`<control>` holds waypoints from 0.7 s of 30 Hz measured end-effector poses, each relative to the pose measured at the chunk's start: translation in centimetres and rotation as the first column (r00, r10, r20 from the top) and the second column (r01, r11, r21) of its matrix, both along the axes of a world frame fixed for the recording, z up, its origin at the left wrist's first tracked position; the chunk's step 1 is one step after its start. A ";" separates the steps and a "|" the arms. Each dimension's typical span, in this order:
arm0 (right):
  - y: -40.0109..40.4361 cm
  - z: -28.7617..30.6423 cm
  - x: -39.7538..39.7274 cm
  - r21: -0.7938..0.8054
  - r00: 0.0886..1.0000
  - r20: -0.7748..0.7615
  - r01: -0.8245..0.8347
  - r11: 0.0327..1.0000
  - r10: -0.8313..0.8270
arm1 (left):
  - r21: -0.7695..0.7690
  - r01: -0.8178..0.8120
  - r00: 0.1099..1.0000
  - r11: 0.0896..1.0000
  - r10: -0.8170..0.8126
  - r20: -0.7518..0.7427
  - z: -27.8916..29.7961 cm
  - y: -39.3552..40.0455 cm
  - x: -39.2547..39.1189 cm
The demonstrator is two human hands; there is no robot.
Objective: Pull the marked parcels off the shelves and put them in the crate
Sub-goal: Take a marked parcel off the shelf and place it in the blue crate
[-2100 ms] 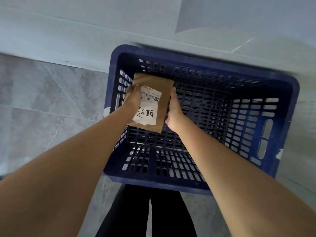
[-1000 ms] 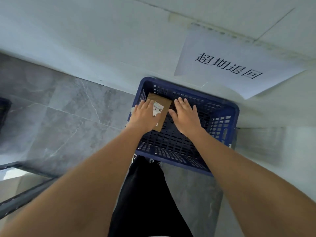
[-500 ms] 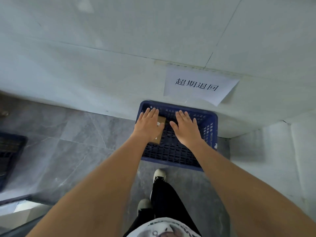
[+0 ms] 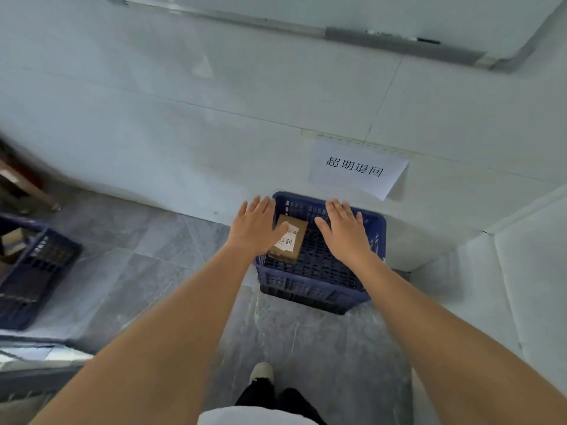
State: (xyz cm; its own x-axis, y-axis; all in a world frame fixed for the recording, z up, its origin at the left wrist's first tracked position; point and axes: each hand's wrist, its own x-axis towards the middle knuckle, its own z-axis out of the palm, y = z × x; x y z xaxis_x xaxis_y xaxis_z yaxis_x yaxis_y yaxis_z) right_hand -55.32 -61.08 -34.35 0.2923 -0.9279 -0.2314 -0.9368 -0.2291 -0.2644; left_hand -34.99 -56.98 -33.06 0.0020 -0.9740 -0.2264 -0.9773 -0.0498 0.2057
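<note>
A brown parcel (image 4: 288,239) with a handwritten white label lies inside the blue crate (image 4: 319,289), in its left half near the left wall, as a person stands over it on the grey tiled floor (image 4: 171,259). Both hands are empty: the left hand (image 4: 254,230) hovers with straight, spread fingers over the crate's left rim, partly covering the parcel's edge from this view, and the right hand (image 4: 345,233) hangs flat and open above the crate's right half. Two seconds ago both hands gripped the parcel by its sides low inside the crate; a second ago they were already flattening above it, and since then the view has risen, so the crate now looks far smaller below. The release appears complete and the person seems to be straightening up, which would settle this parcel's part of the job. A paper sign (image 4: 357,170) with printed characters is fixed to the pale wall (image 4: 214,87) just above the crate, which sits where floor meets wall. A second blue crate (image 4: 27,271), holding some boxes, stands well apart at the frame's left edge. No shelves are in view, so how many marked parcels remain cannot be judged; the likely next move is a turn back toward them.
</note>
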 end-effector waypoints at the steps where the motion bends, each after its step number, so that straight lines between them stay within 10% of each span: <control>1: 0.5 0.6 1.0 -0.005 1.000 0.004 -0.029 1.000 0.029 | -0.015 -0.024 1.000 1.000 0.024 0.002 0.7 1.1 0.9; 21: 26.3 8.6 29.4 -0.149 0.675 0.124 -0.712 0.686 0.727 | -0.221 -0.707 0.658 0.672 0.739 0.144 10.4 40.1 21.2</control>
State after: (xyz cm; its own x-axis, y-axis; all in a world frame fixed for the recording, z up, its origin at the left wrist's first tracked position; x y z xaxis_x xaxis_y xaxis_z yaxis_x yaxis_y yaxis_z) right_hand -25.90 -34.77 -25.79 0.9029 -0.4267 -0.0529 -0.4179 -0.8418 -0.3417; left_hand -13.82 -16.88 -22.63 0.7485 -0.6631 -0.0028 -0.6614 -0.7469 0.0689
